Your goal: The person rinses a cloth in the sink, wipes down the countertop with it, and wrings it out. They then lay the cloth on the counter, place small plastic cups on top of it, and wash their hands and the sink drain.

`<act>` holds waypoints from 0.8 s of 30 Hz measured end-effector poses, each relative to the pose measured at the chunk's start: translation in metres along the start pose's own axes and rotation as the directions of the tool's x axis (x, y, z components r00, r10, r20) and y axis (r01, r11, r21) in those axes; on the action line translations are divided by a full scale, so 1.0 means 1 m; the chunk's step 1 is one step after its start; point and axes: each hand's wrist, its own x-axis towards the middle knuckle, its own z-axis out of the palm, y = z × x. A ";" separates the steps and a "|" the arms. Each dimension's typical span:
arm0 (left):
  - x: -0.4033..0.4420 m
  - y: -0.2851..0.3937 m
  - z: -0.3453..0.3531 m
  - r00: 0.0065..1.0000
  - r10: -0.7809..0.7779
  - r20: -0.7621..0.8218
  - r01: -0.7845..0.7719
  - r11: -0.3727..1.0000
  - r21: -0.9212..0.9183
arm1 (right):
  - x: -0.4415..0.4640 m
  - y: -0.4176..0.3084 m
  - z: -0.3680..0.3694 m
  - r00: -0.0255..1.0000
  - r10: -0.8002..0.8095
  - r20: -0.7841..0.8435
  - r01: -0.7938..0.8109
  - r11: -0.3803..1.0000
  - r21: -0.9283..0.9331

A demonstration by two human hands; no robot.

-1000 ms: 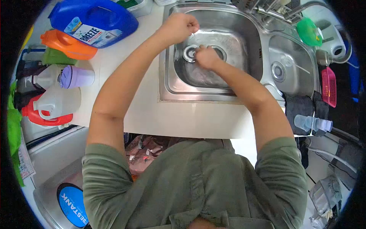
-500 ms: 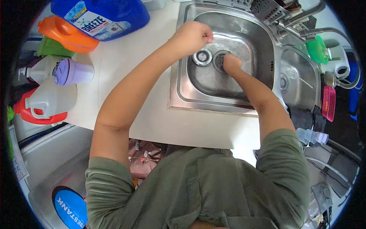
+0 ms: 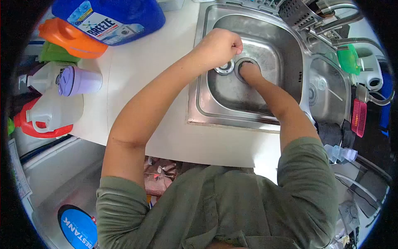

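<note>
My left hand (image 3: 224, 46) hangs over the left side of the steel sink basin (image 3: 269, 54), its fingers curled closed. Whether anything is inside that grip is hidden from view. Just below it, a round metal sink strainer (image 3: 226, 69) lies on the basin floor, partly covered by the hand. My right hand (image 3: 251, 74) reaches down into the drain opening (image 3: 238, 69) beside the strainer. Its fingertips are out of sight in the dark hole.
A smaller second basin (image 3: 321, 85) adjoins on the right, with faucets (image 3: 340, 18) and a perforated steel utensil holder (image 3: 296, 14) behind. On the counter (image 3: 137, 66) at left stand a blue detergent bottle (image 3: 120, 20), an orange bottle (image 3: 76, 39) and a purple tumbler (image 3: 85, 81).
My left hand has moved slightly right and down, covering more of the strainer. My right hand stays at the drain with its wrist turned a little. The whole view has shifted slightly.
</note>
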 end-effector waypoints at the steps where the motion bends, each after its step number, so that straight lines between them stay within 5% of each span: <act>1: 0.000 0.001 0.001 1.000 -0.003 0.006 0.003 1.000 0.000 | -0.001 0.000 -0.004 0.998 -0.068 0.004 0.068 0.998 0.009; 14: -0.002 -0.010 0.005 1.000 -0.018 0.002 0.018 0.998 -0.061 | 0.007 0.012 -0.016 0.971 -0.145 0.189 0.159 0.985 -0.061; 17: 0.001 -0.013 0.005 0.999 -0.044 0.013 0.045 0.996 -0.075 | 0.002 0.028 -0.038 0.969 0.047 0.242 -0.075 0.991 0.107; 19: 0.004 -0.015 0.007 0.997 -0.067 0.029 0.069 0.995 -0.074 | -0.002 0.053 -0.043 0.955 0.104 0.279 -0.243 0.814 0.528; 20: 0.006 -0.016 0.010 0.997 -0.075 0.010 0.076 0.993 -0.090 | -0.006 0.063 -0.045 0.917 0.100 0.385 -0.372 0.563 0.738; 24: 0.016 -0.011 0.018 0.990 -0.142 0.025 0.144 0.982 -0.123 | -0.025 0.073 -0.110 0.922 -0.040 0.386 -0.358 0.293 0.887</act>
